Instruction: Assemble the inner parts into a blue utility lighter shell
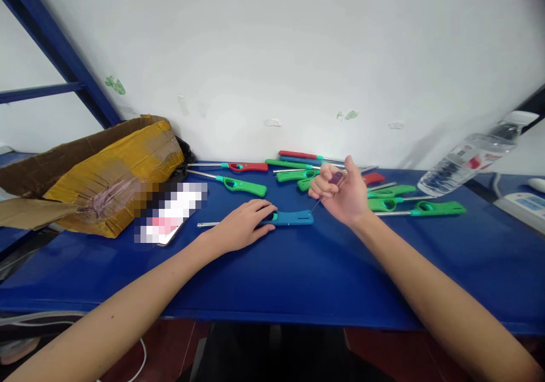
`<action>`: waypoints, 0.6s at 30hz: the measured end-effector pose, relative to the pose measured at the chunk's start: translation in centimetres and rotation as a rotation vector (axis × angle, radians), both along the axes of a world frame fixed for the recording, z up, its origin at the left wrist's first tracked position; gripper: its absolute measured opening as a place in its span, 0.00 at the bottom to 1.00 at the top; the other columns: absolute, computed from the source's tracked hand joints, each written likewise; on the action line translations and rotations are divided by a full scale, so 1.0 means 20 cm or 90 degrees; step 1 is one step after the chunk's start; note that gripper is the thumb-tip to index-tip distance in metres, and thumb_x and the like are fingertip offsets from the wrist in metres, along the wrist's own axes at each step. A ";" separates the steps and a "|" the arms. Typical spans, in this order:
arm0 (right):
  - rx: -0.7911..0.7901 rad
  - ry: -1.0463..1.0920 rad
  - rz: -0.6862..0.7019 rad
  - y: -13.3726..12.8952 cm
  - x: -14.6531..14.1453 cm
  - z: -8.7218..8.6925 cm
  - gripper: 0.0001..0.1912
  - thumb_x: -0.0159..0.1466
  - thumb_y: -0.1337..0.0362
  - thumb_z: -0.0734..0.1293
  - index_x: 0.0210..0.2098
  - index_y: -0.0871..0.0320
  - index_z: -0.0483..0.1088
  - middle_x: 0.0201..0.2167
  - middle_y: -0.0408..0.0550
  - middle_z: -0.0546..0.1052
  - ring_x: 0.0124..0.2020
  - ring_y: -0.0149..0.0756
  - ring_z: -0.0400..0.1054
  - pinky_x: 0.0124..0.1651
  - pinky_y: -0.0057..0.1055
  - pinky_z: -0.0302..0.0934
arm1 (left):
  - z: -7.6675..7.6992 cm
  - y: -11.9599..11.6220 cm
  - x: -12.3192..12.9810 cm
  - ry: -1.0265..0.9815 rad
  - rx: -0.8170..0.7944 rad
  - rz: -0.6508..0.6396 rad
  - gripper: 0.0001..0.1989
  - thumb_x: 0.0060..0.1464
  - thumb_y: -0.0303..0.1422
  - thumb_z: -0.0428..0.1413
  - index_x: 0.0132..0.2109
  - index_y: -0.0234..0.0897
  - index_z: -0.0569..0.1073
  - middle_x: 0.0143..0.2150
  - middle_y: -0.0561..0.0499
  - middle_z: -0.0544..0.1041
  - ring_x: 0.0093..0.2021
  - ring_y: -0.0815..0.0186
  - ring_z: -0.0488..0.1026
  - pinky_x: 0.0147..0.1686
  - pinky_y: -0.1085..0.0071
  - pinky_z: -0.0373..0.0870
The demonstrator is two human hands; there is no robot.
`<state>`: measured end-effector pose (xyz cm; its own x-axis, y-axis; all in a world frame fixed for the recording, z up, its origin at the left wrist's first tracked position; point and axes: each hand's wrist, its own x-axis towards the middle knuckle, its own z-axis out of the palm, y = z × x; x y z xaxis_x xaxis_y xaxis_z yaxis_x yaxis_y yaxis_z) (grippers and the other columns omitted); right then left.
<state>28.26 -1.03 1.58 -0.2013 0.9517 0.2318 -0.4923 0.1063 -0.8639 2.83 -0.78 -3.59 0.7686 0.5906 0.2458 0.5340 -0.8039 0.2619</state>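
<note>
White wall (pixel 298 58), marked with small green and pale patches, rises behind a glossy blue tabletop (pixel 255 280). On it lies a blue plastic lighter with a long metal barrel (pixel 298 218), the barrel pointing left. The left hand (pixel 244 223) lies over the lighter's trigger area, its grip clamped on the body between fingers and thumb. The right hand (pixel 340 192), palm turned up, has its grip closed on a thin metal tool with a purple handle (pixel 338 178); the shaft slants down to the lighter's butt end, contact unclear. Green, red and blue long-barrelled lighters (pixel 244 187) lie behind and to the right. Left of the hands are a phone (pixel 170 223) and an open cardboard box with yellow tape (pixel 123 172); a clear plastic bottle (pixel 466 160) is at the right.
</note>
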 end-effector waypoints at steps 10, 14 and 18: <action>-0.009 -0.016 -0.030 0.01 0.01 0.01 0.16 0.63 0.55 0.68 0.23 0.55 0.63 0.25 0.41 0.63 0.27 0.31 0.60 0.32 0.31 0.60 | 0.01 0.00 0.00 0.008 0.006 0.002 0.22 0.68 0.41 0.47 0.64 0.39 0.65 0.63 0.42 0.68 0.62 0.54 0.65 0.61 0.55 0.65; -0.023 -0.016 -0.004 0.01 0.00 0.01 0.20 0.65 0.49 0.66 0.24 0.54 0.63 0.17 0.36 0.52 0.20 0.30 0.50 0.30 0.31 0.59 | 0.00 -0.01 0.00 0.003 0.009 0.002 0.22 0.68 0.42 0.47 0.64 0.39 0.65 0.63 0.42 0.68 0.62 0.54 0.65 0.61 0.55 0.65; -0.027 -0.005 0.005 -0.03 -0.02 0.03 0.19 0.67 0.48 0.61 0.26 0.53 0.64 0.15 0.34 0.45 0.18 0.31 0.45 0.28 0.32 0.58 | 0.00 0.00 0.00 -0.005 0.005 0.000 0.22 0.68 0.41 0.48 0.64 0.39 0.65 0.62 0.41 0.69 0.62 0.54 0.66 0.61 0.54 0.65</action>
<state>27.82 -1.58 2.19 -0.2109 0.9589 0.1896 -0.4860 0.0654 -0.8715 2.82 -0.85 -3.57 0.7663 0.5892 0.2561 0.5324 -0.8055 0.2602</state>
